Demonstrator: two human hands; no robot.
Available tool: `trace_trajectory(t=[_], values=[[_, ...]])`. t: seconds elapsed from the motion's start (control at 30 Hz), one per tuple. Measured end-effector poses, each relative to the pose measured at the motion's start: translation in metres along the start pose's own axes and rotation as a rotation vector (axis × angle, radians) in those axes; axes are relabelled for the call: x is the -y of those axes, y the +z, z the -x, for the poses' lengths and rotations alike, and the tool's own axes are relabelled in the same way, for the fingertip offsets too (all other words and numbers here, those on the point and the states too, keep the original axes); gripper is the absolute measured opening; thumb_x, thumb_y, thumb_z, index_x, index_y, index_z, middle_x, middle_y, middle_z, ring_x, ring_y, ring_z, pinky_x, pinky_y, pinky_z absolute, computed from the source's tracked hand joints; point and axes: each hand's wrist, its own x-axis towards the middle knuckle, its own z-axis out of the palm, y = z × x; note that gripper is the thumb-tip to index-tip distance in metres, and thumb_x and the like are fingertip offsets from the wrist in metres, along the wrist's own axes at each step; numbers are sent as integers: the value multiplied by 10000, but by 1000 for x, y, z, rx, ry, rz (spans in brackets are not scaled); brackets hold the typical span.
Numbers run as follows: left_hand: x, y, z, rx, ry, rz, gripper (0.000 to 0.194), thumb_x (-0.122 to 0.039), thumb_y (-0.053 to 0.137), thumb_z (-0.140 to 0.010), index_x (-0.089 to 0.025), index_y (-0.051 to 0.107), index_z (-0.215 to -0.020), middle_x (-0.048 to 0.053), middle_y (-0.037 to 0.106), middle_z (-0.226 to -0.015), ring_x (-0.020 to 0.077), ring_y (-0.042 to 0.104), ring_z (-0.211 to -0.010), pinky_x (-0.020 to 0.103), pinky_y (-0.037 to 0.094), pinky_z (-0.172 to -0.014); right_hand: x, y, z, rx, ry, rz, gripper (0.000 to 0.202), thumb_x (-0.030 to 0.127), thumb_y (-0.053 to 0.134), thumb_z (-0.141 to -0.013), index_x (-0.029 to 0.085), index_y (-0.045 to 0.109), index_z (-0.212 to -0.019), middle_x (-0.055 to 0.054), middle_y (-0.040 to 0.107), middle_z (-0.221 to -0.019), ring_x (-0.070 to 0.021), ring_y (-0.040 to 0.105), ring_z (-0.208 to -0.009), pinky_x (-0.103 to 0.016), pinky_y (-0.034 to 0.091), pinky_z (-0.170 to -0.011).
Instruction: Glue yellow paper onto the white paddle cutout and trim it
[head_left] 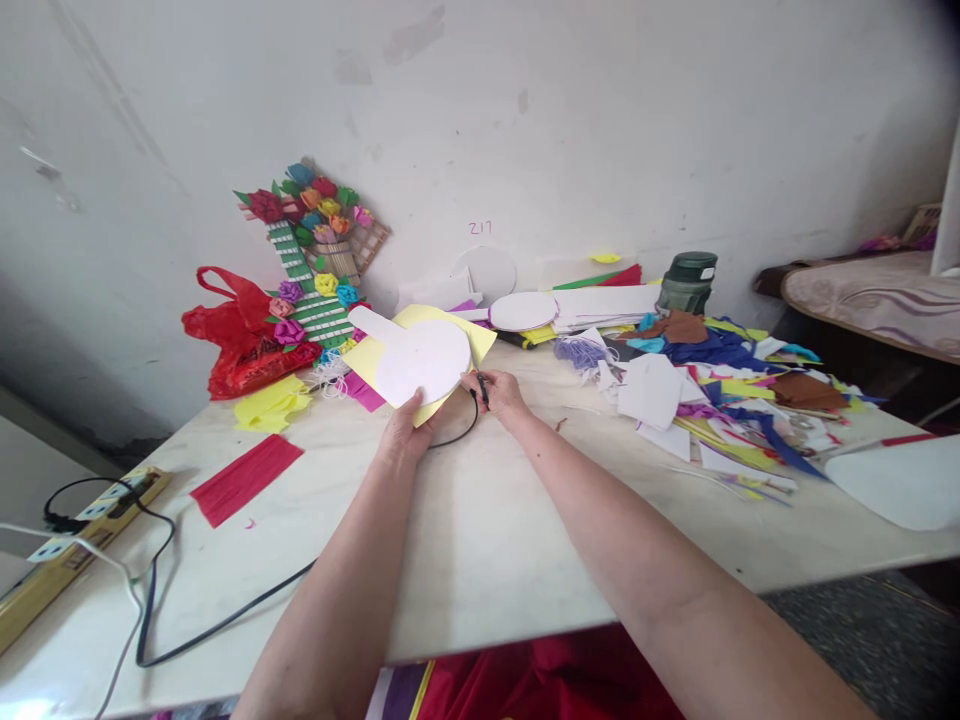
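Note:
My left hand (411,425) grips a white paddle-shaped cutout (424,362), a round disc with a handle strip toward the upper left. A sheet of yellow paper (480,343) lies behind the cutout and sticks out around it, pinched in the same grip. At the right edge of the paper, my right hand (496,393) is closed on small dark-handled scissors (482,390). The blades are mostly hidden against the paper. Both hands are raised a little over the middle of the pale table (517,540).
Paper scraps (735,390) are heaped on the right, with a dark green bottle (686,283) behind. A red plastic bag (240,340) and paper-flower crafts (315,270) stand at the back left. A power strip (82,545) with cables lies front left, near red crepe paper (247,480).

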Motion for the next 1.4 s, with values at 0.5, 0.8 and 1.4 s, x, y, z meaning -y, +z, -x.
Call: trace_trajectory(t=[0.5, 0.8, 1.4], values=[[0, -2, 1, 42, 5, -45, 382, -55, 582, -716, -158, 540, -1081, 82, 651, -922, 180, 641, -707, 265, 562, -558, 4, -5, 2, 39, 82, -101, 359, 474, 645, -607, 139, 518, -621, 47, 472, -427, -43, 397, -323, -169, 328, -326], [1, -3, 0, 57, 19, -74, 335, -38, 598, -691, -148, 565, -1005, 73, 650, -915, 190, 637, -725, 294, 565, -579, 7, -7, 3, -13, 139, -148, 1059, 430, 658, -644, 74, -25, -1370, 79, 490, -441, -69, 389, -345, -172, 345, -331], [-1, -3, 0, 64, 10, -82, 339, -36, 584, -704, -153, 544, -1020, 57, 659, -846, 188, 640, -693, 296, 564, -563, 8, -10, 2, -12, 94, -136, 914, 386, 647, -671, 85, 132, -1363, 94, 444, -426, -62, 356, -330, -176, 303, -324]])
